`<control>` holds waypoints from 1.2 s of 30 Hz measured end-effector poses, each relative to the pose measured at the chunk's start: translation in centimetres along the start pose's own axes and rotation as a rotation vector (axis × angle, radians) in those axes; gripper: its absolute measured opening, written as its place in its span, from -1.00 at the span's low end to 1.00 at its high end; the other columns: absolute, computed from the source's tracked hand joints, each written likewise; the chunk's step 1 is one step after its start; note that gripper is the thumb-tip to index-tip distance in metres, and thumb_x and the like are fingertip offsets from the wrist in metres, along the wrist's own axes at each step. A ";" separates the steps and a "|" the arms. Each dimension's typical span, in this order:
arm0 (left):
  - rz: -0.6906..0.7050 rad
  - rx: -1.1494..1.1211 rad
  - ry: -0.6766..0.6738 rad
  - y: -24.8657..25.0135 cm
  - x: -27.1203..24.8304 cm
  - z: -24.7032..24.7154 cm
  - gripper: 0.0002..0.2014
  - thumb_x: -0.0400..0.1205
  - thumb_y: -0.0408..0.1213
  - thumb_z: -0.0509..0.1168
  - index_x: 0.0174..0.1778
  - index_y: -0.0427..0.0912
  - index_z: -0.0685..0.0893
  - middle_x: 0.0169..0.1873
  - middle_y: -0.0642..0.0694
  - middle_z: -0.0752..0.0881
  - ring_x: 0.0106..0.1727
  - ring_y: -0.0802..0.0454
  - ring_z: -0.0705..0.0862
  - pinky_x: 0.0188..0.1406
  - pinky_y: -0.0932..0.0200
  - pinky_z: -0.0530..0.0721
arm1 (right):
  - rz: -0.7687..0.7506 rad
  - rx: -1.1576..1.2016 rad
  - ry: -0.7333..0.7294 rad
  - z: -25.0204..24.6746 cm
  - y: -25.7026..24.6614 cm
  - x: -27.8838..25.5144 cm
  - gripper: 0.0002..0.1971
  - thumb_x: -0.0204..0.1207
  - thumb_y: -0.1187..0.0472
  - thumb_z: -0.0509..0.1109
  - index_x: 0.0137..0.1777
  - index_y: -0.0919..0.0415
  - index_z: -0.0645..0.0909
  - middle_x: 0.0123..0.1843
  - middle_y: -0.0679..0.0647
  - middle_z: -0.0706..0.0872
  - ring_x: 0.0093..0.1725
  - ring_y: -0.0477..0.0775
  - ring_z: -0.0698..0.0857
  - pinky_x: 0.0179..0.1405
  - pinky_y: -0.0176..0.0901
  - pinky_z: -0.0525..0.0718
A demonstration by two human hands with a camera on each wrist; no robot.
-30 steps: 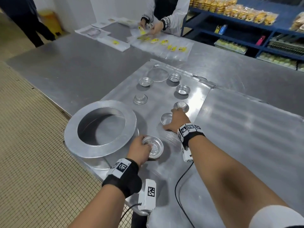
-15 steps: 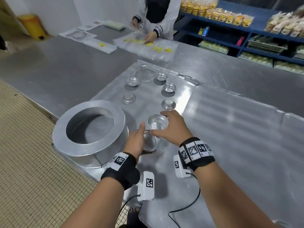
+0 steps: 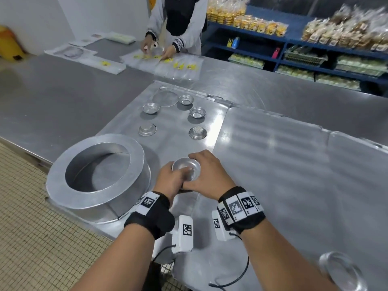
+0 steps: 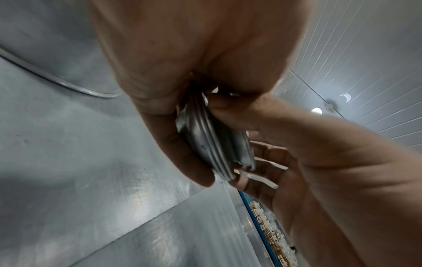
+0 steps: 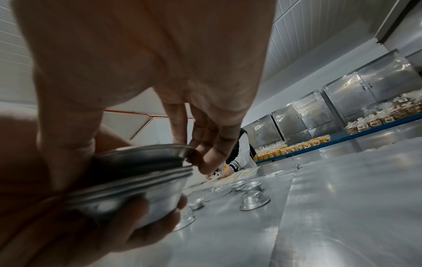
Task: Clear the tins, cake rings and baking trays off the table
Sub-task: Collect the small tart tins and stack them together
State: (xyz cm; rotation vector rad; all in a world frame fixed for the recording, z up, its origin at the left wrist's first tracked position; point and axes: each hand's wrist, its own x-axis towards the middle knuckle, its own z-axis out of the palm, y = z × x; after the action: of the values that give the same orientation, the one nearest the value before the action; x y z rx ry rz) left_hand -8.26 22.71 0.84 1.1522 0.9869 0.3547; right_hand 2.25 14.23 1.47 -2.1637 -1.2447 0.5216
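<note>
Both hands meet over a small stack of nested round tins (image 3: 186, 169) above the near part of a baking tray (image 3: 176, 141). My left hand (image 3: 171, 179) cups the stack (image 4: 214, 150) from below and the left. My right hand (image 3: 204, 175) pinches the top tin's rim (image 5: 141, 162) between thumb and fingers. Several more small tins stand farther back on the tray, some upright (image 3: 197, 112), some upside down (image 3: 147, 129). A large cake ring (image 3: 98, 171) stands at the left, beside my left hand.
A second baking tray (image 3: 283, 164) lies to the right, with a round tin (image 3: 342, 269) at its near right corner. Across the steel table (image 3: 63, 97) another person (image 3: 178, 24) handles plastic bags. Blue shelves (image 3: 294, 45) of packed goods stand behind.
My right hand carried a tin back from the tray and set it into the one my left hand holds. Both hands have come together, and the stack has lifted.
</note>
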 end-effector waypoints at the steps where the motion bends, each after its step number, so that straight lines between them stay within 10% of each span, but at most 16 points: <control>1: 0.013 0.022 -0.004 0.0 0.1 -0.1 -0.74 0.52 -0.41 0.42 0.13 -0.22 0.68 0.03 -0.36 0.79 0.00 -0.28 0.83 -0.07 -0.26 0.85 | 0.003 -0.009 0.010 0.2 0.1 0.0 -0.19 0.05 -0.28 0.60 0.32 0.03 0.58 0.19 -0.09 0.54 0.28 -0.06 0.54 0.19 -0.31 0.48; 11: 0.060 0.152 -0.071 1.5 2.3 -1.4 -0.68 0.49 -0.57 0.34 -0.09 -0.01 0.61 -0.07 -0.27 0.75 -0.04 -0.27 0.76 -0.10 -0.24 0.82 | 0.049 0.004 0.048 0.7 -0.8 0.8 -0.06 0.05 -0.17 0.74 0.47 0.05 0.53 0.30 -0.04 0.54 0.30 -0.03 0.54 0.34 -0.14 0.55; 17: 0.042 0.130 -0.108 3.0 4.4 -3.3 -0.72 0.58 -0.67 0.28 0.10 -0.25 0.60 0.08 -0.42 0.72 -0.02 -0.41 0.78 -0.28 -0.22 0.85 | 0.113 -0.007 -0.045 0.4 -0.9 2.7 -0.03 0.07 0.10 0.81 0.53 0.05 0.47 0.31 -0.03 0.56 0.16 -0.09 0.56 0.15 -0.28 0.50; 36: 0.003 0.023 -0.114 7.1 10.3 -9.6 -0.69 0.60 -0.70 0.30 0.25 -0.42 0.61 0.03 -0.38 0.68 -0.12 -0.28 0.74 -0.43 -0.01 0.82 | 0.427 -0.415 0.038 1.7 5.4 20.2 -0.34 0.49 -0.03 0.50 0.50 0.29 0.42 0.40 0.26 0.48 0.41 0.33 0.45 0.40 0.05 0.48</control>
State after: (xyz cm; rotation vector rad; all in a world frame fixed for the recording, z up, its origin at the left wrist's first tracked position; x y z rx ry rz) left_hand -8.62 38.45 1.71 1.1816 0.8916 0.2779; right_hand 14.52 30.24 -4.27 -2.8029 -0.9274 0.4112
